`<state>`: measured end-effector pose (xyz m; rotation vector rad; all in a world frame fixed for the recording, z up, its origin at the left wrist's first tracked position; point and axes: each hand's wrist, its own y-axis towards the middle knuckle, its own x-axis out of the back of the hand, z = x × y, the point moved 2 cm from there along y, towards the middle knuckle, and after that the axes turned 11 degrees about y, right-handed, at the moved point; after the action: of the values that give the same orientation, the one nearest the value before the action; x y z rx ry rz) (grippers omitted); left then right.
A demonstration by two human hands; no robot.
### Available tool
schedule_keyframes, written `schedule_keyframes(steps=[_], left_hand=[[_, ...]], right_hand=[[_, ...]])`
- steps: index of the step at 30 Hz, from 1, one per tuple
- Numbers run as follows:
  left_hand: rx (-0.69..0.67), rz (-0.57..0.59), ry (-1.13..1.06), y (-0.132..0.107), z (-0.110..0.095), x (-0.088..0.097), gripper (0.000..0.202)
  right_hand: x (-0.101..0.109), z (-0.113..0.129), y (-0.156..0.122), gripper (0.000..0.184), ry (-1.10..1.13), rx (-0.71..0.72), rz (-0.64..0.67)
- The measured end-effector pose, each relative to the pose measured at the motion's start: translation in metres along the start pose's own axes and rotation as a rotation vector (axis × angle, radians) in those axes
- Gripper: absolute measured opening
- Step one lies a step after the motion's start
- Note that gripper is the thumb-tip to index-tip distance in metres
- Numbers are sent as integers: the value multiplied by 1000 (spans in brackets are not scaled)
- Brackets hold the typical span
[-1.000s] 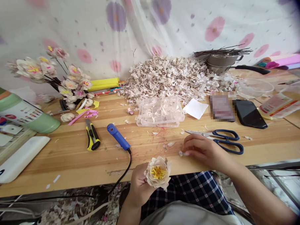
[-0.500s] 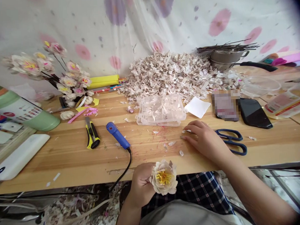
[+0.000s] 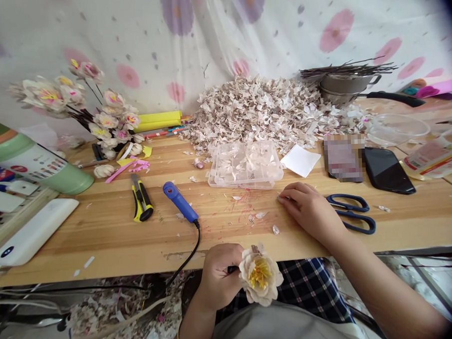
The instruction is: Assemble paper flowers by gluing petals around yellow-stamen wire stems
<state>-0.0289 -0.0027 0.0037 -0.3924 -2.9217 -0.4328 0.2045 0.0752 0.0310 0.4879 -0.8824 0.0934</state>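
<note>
1. The left hand (image 3: pixel 219 284) has a clenched grip on the base of a handmade flower (image 3: pixel 260 275) with cream petals and a yellow stamen centre. The flower is held over a plaid skirt (image 3: pixel 313 285), just past the front edge of the wooden surface (image 3: pixel 82 235).
2. The right hand (image 3: pixel 310 211) rests on the surface with its fingertips (image 3: pixel 285 196) curled down at a small pale scrap (image 3: pixel 278 198). Whether that grip is pinching the scrap, I cannot tell.
3. Just right of that hand lie navy-handled scissors (image 3: pixel 351 213), and a loose petal (image 3: pixel 275 230) lies just below its fingers.
4. Between the hands, a blue corded tool (image 3: pixel 180 201) lies on the surface, with a yellow utility knife (image 3: pixel 142 198) beside it.
5. Farther back sit a clear compartment box (image 3: pixel 244 164) holding petals, a large petal heap (image 3: pixel 253 113), a white paper square (image 3: pixel 300 161), a steel pot (image 3: pixel 345 84) topped with dark wire stems, and a smartphone (image 3: pixel 389 170).
6. At back left stands a bunch of finished flowers (image 3: pixel 107 114).
</note>
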Motion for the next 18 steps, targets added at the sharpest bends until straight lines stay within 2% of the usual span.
schedule_keyframes(steps=[7, 10, 14, 18], left_hand=[[-37, -23, -27, 1, -6, 1, 51], [-63, -27, -32, 1, -6, 1, 43], [-58, -34, -27, 1, -6, 1, 47], [-69, -32, -33, 0, -6, 2, 42]], right_hand=[[3, -3, -4, 17, 116, 3, -47], [2, -2, -5, 18, 104, 31, -13], [1, 1, -5, 19, 99, 60, 34], [3, 2, -6, 18, 136, 73, 1]])
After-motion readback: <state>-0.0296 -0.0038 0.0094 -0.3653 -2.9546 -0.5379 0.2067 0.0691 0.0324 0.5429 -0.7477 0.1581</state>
